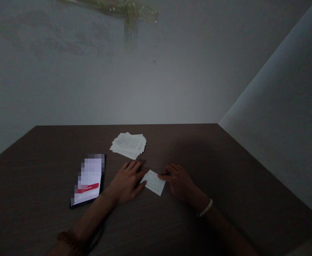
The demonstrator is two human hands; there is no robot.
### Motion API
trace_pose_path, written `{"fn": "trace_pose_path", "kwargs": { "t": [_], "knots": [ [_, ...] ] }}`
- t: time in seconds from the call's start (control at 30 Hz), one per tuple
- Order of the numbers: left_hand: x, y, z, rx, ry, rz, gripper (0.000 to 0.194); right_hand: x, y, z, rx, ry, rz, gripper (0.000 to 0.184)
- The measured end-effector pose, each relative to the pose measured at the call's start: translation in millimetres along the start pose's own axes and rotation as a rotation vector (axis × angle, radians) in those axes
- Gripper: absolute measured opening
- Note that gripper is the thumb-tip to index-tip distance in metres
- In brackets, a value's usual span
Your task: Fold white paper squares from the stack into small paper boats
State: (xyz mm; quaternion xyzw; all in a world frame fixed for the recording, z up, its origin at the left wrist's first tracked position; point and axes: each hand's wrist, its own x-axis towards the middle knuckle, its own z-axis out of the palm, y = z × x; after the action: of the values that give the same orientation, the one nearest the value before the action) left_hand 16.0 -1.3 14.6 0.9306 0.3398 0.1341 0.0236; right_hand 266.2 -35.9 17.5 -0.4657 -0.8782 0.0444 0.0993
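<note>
A small white paper slip (pixel 153 183) with lines of writing lies tilted on the brown table between my two hands. My left hand (pixel 126 181) rests flat with fingers spread, its index finger and thumb touching the slip's left side. From the right, my right hand (pixel 179 181) reaches in with its index finger stretched onto the slip's upper right edge. The other right fingers are partly bent, and their tips are hard to see in the dim light. Beyond my left hand, a loose, fanned pile of similar paper slips (pixel 129 145) lies on the table.
Left of my left forearm lies a tablet or large phone (pixel 89 181) with a lit, partly pixelated screen showing a red shape. The brown table (pixel 198 142) meets a grey wall (pixel 172 89) at its far edge, and another wall (pixel 284 124) stands along the right.
</note>
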Motion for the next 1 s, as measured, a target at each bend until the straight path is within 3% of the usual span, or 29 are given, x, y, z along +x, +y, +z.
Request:
{"fn": "trace_pose_path", "kwargs": {
  "t": [0.5, 0.73, 1.0],
  "knots": [
    [2, 0, -3.7, -0.015, -0.046, 0.004, 0.042, -35, 7, -1, 0.093, 0.041, 0.104, 0.051],
    [0, 2, -1.9, 0.011, -0.020, -0.022, 0.039, -14, -8, -6, 0.094, 0.154, 0.161, 0.024],
    [-1, 2, 0.2, 0.017, 0.049, -0.020, 0.027, 11, -14, 5, 0.056, 0.086, 0.084, 0.025]
  ]
}}
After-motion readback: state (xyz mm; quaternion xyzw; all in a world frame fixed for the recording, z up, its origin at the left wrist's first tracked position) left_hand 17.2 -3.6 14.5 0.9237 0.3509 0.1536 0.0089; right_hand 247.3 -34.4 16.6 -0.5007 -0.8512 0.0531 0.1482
